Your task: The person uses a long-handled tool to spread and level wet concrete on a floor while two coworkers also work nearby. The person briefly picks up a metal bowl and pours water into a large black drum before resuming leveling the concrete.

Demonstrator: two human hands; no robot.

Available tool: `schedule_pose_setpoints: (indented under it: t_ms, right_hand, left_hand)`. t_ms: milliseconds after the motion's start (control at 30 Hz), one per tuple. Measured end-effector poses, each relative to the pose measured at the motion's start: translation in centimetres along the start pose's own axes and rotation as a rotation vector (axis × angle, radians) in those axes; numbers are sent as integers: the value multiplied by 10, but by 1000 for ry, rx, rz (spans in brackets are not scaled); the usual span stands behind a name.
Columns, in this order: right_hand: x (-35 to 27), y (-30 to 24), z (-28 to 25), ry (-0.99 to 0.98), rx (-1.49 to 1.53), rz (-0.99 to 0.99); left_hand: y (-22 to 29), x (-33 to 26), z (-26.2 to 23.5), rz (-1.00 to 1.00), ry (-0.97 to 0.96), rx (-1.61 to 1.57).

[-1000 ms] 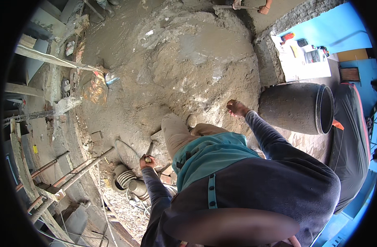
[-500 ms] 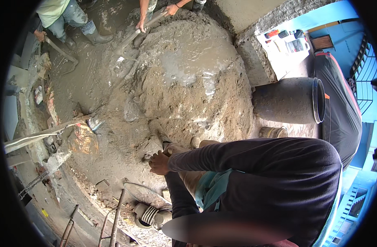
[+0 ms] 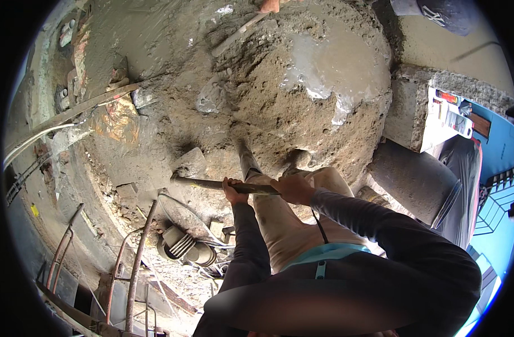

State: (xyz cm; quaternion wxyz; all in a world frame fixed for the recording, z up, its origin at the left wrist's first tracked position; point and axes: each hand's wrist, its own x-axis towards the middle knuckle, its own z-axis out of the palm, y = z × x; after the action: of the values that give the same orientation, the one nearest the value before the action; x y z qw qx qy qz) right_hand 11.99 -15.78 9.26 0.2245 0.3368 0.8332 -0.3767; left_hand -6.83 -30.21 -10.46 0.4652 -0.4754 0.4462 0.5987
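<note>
My left hand (image 3: pixel 235 192) is wrapped round the wooden handle of a hoe (image 3: pixel 209 183), a short way from its blade end. Farther along the same handle, to the right, my right hand (image 3: pixel 295 189) is closed on it in front of my thighs. The handle lies nearly level across my legs. Its grey, mud-coated blade (image 3: pixel 190 161) is at the left end, over the muddy ground; whether it touches cannot be told. Beyond my boots spreads a large mound of wet mortar (image 3: pixel 268 106) with a pool of grey water (image 3: pixel 335 62) on top.
At the top, a co-worker's hand (image 3: pixel 270 5) holds a tool handle; a capped head (image 3: pixel 448 14) shows top right. A dark barrel (image 3: pixel 414 180) stands at right. Stacked buckets (image 3: pixel 181 244), a hose (image 3: pixel 184 205), metal bars (image 3: pixel 139 264) and a plank (image 3: pixel 71 115) lie left.
My hands have moved apart along the handle, and the hoe now shows clearly across my legs. My body has straightened from its twist, and the view has shifted, leaving the co-workers mostly out of frame.
</note>
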Motion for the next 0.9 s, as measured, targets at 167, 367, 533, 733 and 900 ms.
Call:
schedule_pose_setpoints:
  t_ms: [167, 367, 533, 733, 900]
  right_hand:
    - [24, 42, -13, -139, 0, 102]
    - [-16, 133, -34, 57, 184, 238]
    - [-124, 127, -50, 191, 410, 511]
    - [-199, 112, -90, 136, 641, 472]
    - [-284, 170, -135, 18, 576, 366]
  left_hand:
    - [3, -36, 89, 340, -68, 153]
    - [-113, 8, 186, 229, -16, 476]
    - [-207, -14, 197, -184, -166, 691]
    - [-172, -23, 193, -228, -225, 634]
    - [-202, -20, 198, -205, -12, 616]
